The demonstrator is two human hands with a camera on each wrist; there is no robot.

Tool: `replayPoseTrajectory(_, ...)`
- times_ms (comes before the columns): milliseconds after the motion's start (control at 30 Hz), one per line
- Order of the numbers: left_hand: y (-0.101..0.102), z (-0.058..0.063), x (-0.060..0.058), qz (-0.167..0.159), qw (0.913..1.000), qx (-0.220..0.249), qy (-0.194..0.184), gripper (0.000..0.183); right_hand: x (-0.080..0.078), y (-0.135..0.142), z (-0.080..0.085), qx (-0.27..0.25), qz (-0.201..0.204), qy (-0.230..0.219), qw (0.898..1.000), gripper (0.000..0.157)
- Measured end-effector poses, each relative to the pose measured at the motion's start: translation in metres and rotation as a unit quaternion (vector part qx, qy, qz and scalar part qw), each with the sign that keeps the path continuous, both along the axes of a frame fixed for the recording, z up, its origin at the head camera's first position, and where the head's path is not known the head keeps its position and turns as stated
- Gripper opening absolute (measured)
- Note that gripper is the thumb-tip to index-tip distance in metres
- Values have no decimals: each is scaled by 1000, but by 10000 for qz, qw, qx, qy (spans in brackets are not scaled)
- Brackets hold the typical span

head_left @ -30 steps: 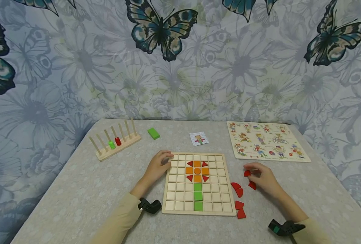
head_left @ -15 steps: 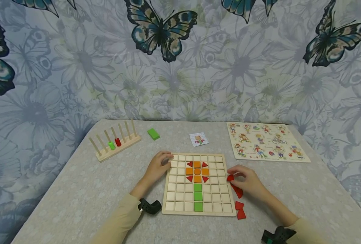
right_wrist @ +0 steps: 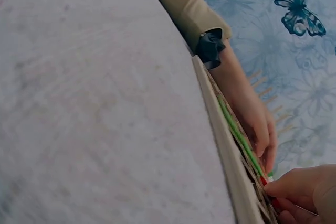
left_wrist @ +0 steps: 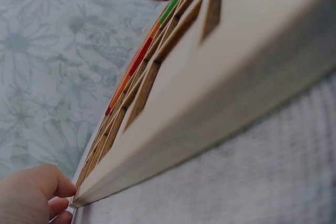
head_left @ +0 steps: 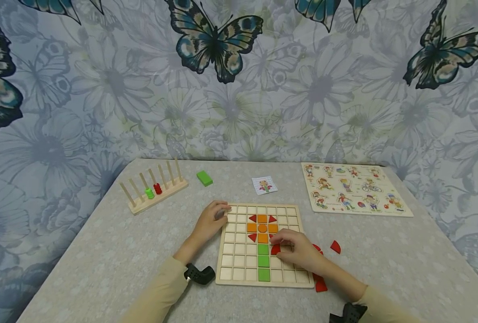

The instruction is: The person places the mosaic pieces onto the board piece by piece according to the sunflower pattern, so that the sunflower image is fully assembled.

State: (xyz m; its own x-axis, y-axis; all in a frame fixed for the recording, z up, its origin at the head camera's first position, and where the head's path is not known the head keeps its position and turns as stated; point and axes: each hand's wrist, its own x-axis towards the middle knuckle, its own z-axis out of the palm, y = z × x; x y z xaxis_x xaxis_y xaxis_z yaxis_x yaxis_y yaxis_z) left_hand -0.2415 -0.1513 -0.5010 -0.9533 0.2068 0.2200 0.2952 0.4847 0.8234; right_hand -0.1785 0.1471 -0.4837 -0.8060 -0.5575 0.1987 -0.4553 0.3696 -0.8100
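A wooden grid board point(head_left: 234, 273) lies in the middle of the table, bearing a cross of orange pieces point(head_left: 262, 219), small red triangles point(head_left: 252, 237) and a column of green square tiles point(head_left: 264, 261). My left hand point(head_left: 209, 220) grips the board's far left corner; the left wrist view shows its fingers point(left_wrist: 59, 182) bent at that corner. Over the board, my right hand point(head_left: 297, 249) pinches a red quarter-circle piece point(head_left: 275, 249) by the cell right of the top green tile. Whether the piece touches the cell is hidden.
Loose red pieces point(head_left: 320, 284) lie right of the board, partly behind the right arm; another red piece point(head_left: 335, 246) lies apart. Behind stand a pegged wooden rack point(head_left: 158, 197) with beads, a green block point(head_left: 204, 178), a pattern card point(head_left: 265, 185) and a picture board point(head_left: 356, 190).
The right hand has moved left from the table beside the board to over the grid, carrying a red quarter-circle piece. The left hand stays at the board's corner.
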Motion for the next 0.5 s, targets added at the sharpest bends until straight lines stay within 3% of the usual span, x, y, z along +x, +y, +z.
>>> replayPoseTrajectory(367,0,-1,0,32,10000,-11,-26,27,3,-3,-7,-246,7,302,9992,26)
replayPoseTrajectory(500,0,0,0,34,10000,-23,-26,27,3,0,-6,-259,-165,342,9989,26)
